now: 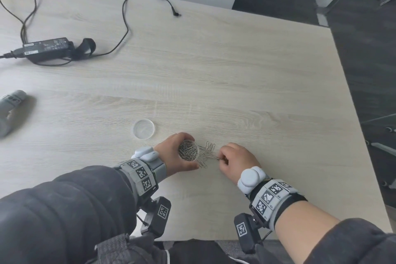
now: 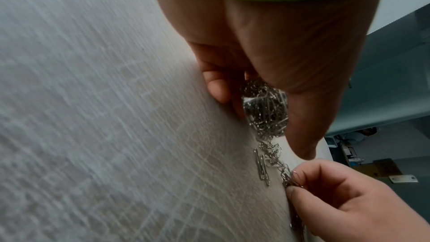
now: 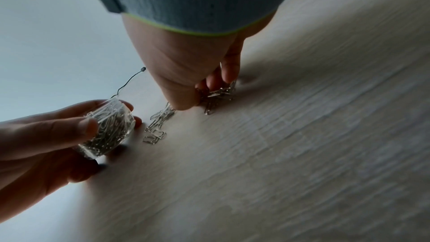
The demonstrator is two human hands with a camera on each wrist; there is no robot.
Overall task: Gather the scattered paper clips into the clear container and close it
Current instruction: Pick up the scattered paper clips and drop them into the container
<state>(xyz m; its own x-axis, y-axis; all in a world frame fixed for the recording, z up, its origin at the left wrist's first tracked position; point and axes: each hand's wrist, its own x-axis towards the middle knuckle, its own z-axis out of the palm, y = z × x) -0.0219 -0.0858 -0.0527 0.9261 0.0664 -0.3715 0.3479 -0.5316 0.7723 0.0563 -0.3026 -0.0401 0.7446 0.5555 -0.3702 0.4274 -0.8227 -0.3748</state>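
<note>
Left hand point(image 1: 179, 156): wraps clear container point(image 1: 188, 149) — walls mostly hidden.
Right hand point(image 1: 236, 159): just beside container, pinching paper clips point(image 1: 207, 152) — fingertips hidden.

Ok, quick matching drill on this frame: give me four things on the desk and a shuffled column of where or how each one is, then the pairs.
Things:
1 clear container
2 lid
3 loose paper clips
4 power adapter

States:
A far left of the table, cable attached
B lying between the two hands
C gripped by the left hand
D lying apart, behind the left hand

Pairs: 1-C, 2-D, 3-B, 4-A
</note>
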